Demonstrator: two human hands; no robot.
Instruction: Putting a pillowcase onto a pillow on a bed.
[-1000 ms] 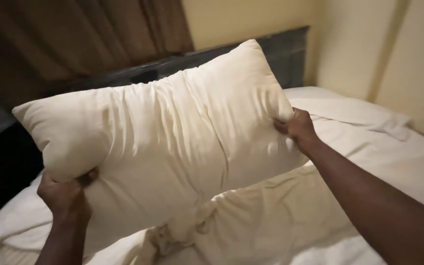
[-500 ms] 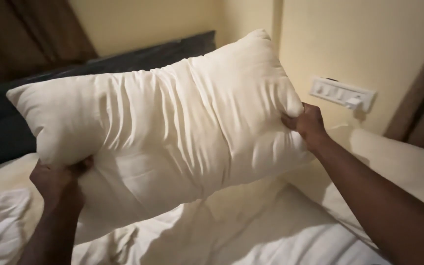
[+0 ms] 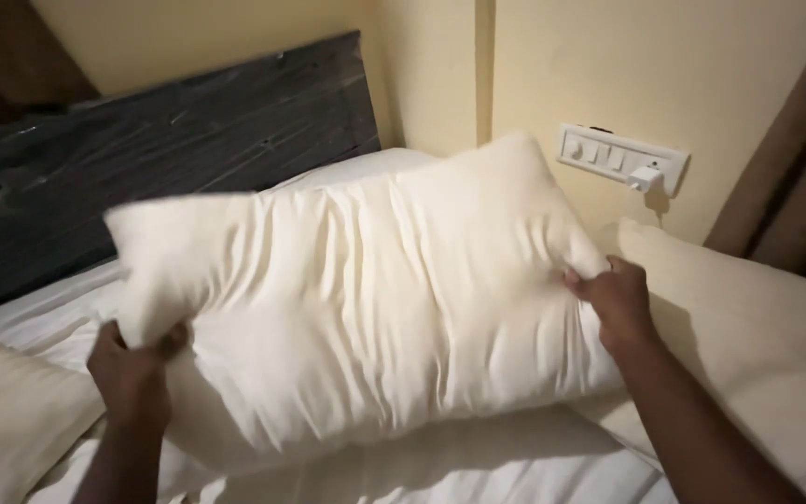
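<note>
You're gripping the pillow [image 3: 366,299] at both ends, left hand [image 3: 131,369] clenched on its lower left corner, right hand [image 3: 619,299] pinching the right edge. It's hanging low over the bed [image 3: 478,471] by the headboard [image 3: 188,140], not yet set down; placing and letting go are left.

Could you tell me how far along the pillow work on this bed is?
Done: two other pillows already lie on the bed, one at the right, one at the lower left.

In hand: the left hand and right hand grip the ends of a cream pillow, held above the white sheet near the dark headboard.

Left: this pillow is not yet resting on the bed.
</note>
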